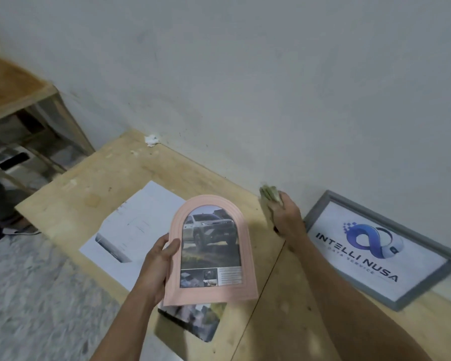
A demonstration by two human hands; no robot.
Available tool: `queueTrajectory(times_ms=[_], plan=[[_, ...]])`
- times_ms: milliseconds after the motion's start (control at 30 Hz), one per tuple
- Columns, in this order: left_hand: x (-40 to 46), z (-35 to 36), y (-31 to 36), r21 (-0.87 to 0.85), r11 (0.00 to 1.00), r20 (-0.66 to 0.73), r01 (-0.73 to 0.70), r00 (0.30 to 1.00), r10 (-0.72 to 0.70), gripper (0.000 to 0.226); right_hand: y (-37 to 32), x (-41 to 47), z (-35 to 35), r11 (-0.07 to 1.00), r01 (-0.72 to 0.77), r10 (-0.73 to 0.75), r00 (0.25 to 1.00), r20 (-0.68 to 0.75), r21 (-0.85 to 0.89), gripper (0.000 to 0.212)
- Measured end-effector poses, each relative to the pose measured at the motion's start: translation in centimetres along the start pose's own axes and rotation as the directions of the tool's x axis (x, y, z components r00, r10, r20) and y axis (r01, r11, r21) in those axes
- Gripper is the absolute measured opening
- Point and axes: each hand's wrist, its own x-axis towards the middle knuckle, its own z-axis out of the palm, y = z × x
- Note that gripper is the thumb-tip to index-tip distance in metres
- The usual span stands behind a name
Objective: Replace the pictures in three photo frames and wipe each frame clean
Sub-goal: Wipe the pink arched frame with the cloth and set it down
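My left hand (158, 264) grips the left edge of a pink arched photo frame (241, 293), held face up above the wooden table (110, 178). The frame shows a picture of a white car. Farther right, my right hand (287, 217) holds a greenish cloth (269, 194) down near the wall. A grey rectangular frame (320, 204) with a logo print leans against the wall just right of that hand. White sheets of paper (141, 220) lie on the table left of the pink frame, and a printed picture (193, 319) lies under it.
A crumpled white scrap (151, 139) sits at the table's back edge by the wall. A wooden shelf unit (18, 100) stands at the far left. A person's shoe and leg (11, 225) are on the speckled floor at left.
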Motion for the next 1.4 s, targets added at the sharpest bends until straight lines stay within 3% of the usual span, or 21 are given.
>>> queueTrajectory(times_ms=[67,167,233,300,367,433,567,700,767,833,900,1000,1133,1200,1300,1333,1400], plan=[[-1.2,0.0,0.3,0.018,0.999,0.027,-0.032,0.999,0.032,0.023,-2.8,-1.7,-0.8,0.963,0.236,-0.234,0.972,0.033,-0.126,0.031],[-4.1,-0.4,1.4,0.026,0.994,0.11,-0.103,0.989,0.1,0.024,-6.7,-4.9,-0.7,0.724,0.574,-0.584,0.805,0.103,-0.383,0.042],[-5.6,-0.6,2.3,0.033,0.987,0.129,-0.16,0.98,0.155,0.024,-8.6,-6.7,-0.1,0.492,0.654,-0.686,0.698,0.206,-0.575,0.046],[-7.1,-1.3,3.1,0.005,0.977,0.117,-0.213,0.971,0.211,0.026,-10.0,-9.2,0.2,0.333,0.67,-0.735,0.625,0.262,-0.663,0.051],[-8.8,-2.0,3.9,-0.047,0.967,0.078,-0.25,0.964,0.253,0.03,-10.4,-12.2,-0.1,0.24,0.687,-0.787,0.551,0.277,-0.686,0.052],[-10.7,-3.1,5.0,-0.091,0.954,0.066,-0.287,0.954,0.294,0.029,-10.2,-16.0,-0.4,0.2,0.697,-0.8,0.522,0.296,-0.689,0.052],[-13.2,-3.9,6.2,-0.099,0.944,0.042,-0.316,0.946,0.321,0.034,-8.3,-22.5,-1.1,0.244,0.744,-0.707,0.575,0.411,-0.622,0.042],[-15.1,-4.2,6.3,-0.086,0.933,0.039,-0.349,0.935,0.353,0.027,-9.8,-25.6,-2.4,0.412,0.747,-0.492,0.665,0.562,-0.523,0.044],[-16.0,-4.1,6.2,-0.083,0.926,0.052,-0.369,0.926,0.374,0.027,-12.7,-25.8,-3.4,0.575,0.691,-0.484,0.719,0.499,-0.439,0.044],[-16.7,-3.9,6.4,-0.057,0.913,0.09,-0.405,0.908,0.408,0.033,-16.0,-24.5,-4.5,0.659,0.646,-0.591,0.761,0.267,-0.385,0.046],[-17.4,-3.3,6.8,-0.047,0.891,0.121,-0.452,0.883,0.454,0.033,-19.1,-22.7,-4.8,0.556,0.688,-0.729,0.673,0.123,-0.466,0.053],[-18.2,-2.6,8.1,-0.189,0.848,0.111,-0.495,0.847,0.52,0.032,-20.9,-22.5,-3.5,0.384,0.708,-0.795,0.58,0.178,-0.593,0.064],[-18.1,-4.1,10.4,-0.271,0.805,0.022,-0.527,0.833,0.553,0.031,-17.7,-25.9,-1.6,0.301,0.813,-0.817,0.49,0.305,-0.499,0.064],[-18.0,-5.3,11.1,-0.27,0.795,-0.007,-0.543,0.827,0.563,0.031,-16.9,-27.6,-1.7,0.308,0.847,-0.754,0.495,0.432,-0.434,0.055],[-18.1,-6.0,11.1,-0.265,0.797,0.02,-0.543,0.823,0.567,0.032,-19.1,-28.5,-3.0,0.465,0.824,-0.654,0.566,0.501,-0.323,0.049],[-18.3,-5.9,10.9,-0.271,0.802,0.049,-0.532,0.825,0.563,0.033,-20.7,-28.3,-3.4,0.53,0.802,-0.675,0.595,0.436,-0.274,0.049],[-18.8,-5.2,10.7,-0.289,0.809,0.107,-0.512,0.822,0.559,0.033,-23.8,-26.4,-3.9,0.522,0.803,-0.799,0.578,0.163,-0.289,0.05]])
